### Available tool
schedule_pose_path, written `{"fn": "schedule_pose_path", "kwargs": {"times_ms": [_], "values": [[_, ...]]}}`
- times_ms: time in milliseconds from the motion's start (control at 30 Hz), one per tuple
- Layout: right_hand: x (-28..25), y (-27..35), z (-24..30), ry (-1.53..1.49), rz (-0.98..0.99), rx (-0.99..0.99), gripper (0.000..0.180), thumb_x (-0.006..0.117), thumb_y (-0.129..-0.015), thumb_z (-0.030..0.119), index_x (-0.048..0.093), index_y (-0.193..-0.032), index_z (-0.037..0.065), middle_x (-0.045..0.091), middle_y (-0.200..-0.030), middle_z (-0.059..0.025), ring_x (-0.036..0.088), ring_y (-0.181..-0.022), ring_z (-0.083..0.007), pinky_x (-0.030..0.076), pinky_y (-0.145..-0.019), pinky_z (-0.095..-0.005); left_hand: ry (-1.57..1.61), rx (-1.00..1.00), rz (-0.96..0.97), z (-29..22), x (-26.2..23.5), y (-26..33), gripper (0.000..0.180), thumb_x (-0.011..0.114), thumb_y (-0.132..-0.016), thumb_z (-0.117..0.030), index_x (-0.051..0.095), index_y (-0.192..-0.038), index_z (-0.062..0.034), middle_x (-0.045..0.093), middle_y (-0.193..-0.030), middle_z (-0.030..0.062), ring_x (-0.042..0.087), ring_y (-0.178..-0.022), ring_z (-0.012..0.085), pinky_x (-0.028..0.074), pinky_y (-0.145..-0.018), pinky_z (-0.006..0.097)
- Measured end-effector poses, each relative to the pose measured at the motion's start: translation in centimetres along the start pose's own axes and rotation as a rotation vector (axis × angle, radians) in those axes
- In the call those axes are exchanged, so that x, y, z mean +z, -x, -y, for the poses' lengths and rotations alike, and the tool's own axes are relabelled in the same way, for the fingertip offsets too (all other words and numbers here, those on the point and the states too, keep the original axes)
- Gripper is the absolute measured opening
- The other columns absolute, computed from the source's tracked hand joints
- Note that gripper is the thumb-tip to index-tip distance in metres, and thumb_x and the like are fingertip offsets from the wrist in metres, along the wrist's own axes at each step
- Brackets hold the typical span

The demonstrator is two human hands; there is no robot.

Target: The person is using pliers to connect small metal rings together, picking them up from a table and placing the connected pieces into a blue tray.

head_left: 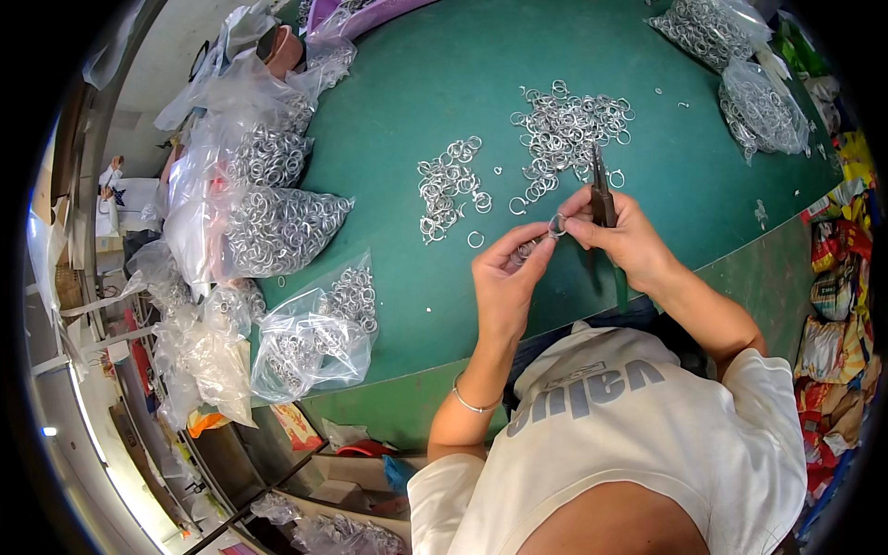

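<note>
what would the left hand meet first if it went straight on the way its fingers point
Past the metal ring that the left hand pinches, most likely the right hand, which holds the pliers; depth is hard to judge.

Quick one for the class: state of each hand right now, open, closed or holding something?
Left hand: closed, pinching a metal ring.
Right hand: closed, holding dark pliers.

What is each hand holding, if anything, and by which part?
The right hand holds dark pliers around their middle, jaws pointing away. Together with the left hand, it also pinches a small metal ring by its rim.
</note>
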State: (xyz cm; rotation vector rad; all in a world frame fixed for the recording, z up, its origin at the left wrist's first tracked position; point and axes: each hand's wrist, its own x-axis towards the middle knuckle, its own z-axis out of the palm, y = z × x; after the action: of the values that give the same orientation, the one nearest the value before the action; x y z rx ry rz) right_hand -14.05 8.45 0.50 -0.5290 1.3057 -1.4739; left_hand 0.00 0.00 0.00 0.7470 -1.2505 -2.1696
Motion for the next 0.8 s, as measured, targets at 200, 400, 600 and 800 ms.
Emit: {"fn": "schedule_pose_path", "kwargs": {"times_ms": [200, 400, 600, 800], "values": [[0.5, 0.4, 0.2, 0.056, -0.005, -0.377, 0.012, 0.063, -0.078, 0.006, 0.057, -0.087, 0.0, 0.054, -0.081, 0.0004, 0.045, -0.068, -0.0039, 0.037, -0.06, -0.0194, -0.008, 0.057, -0.003, -0.1, 0.3, 0.3, 0.017, 0.059, -0.077, 0.008, 0.061, -0.094, 0.0046, 0.058, -0.091, 0.0056, 0.052, -0.077, 0.0068, 0.042, -0.067, 0.018], [0.8, 1.0, 1.0, 0.145, -0.027, -0.319, 0.017, 0.061, -0.08, 0.007, 0.058, -0.096, -0.001, 0.053, -0.08, 0.0003, 0.044, -0.067, -0.004, 0.037, -0.059, -0.0185, -0.203, 0.249, -0.04, -0.8, 1.0, 0.4, 0.016, 0.059, -0.076, 0.01, 0.06, -0.091, 0.0052, 0.055, -0.094, 0.0059, 0.05, -0.074, 0.0058, 0.041, -0.06, 0.016], [1.0, 1.4, 1.7, 0.097, -0.015, -0.101, 0.022, 0.061, -0.079, 0.006, 0.057, -0.099, -0.003, 0.058, -0.081, -0.0042, 0.048, -0.064, -0.0062, 0.039, -0.056, -0.0191, -0.425, 0.356, -0.099, -0.7, 1.2, 0.6, 0.016, 0.059, -0.075, 0.012, 0.059, -0.09, 0.0055, 0.053, -0.088, 0.0042, 0.047, -0.069, 0.0034, 0.039, -0.057, 0.015], [1.3, 1.0, 1.4, 0.035, -0.008, -0.153, 0.02, 0.061, -0.081, 0.01, 0.059, -0.097, -0.002, 0.057, -0.067, 0.0013, 0.045, -0.055, -0.0019, 0.035, -0.045, -0.0178, -0.237, 0.252, -0.147, -0.9, 1.7, 0.7, 0.024, 0.058, -0.075, 0.012, 0.056, -0.098, 0.0048, 0.052, -0.085, 0.002, 0.045, -0.066, 0.0025, 0.039, -0.055, 0.016]]}}
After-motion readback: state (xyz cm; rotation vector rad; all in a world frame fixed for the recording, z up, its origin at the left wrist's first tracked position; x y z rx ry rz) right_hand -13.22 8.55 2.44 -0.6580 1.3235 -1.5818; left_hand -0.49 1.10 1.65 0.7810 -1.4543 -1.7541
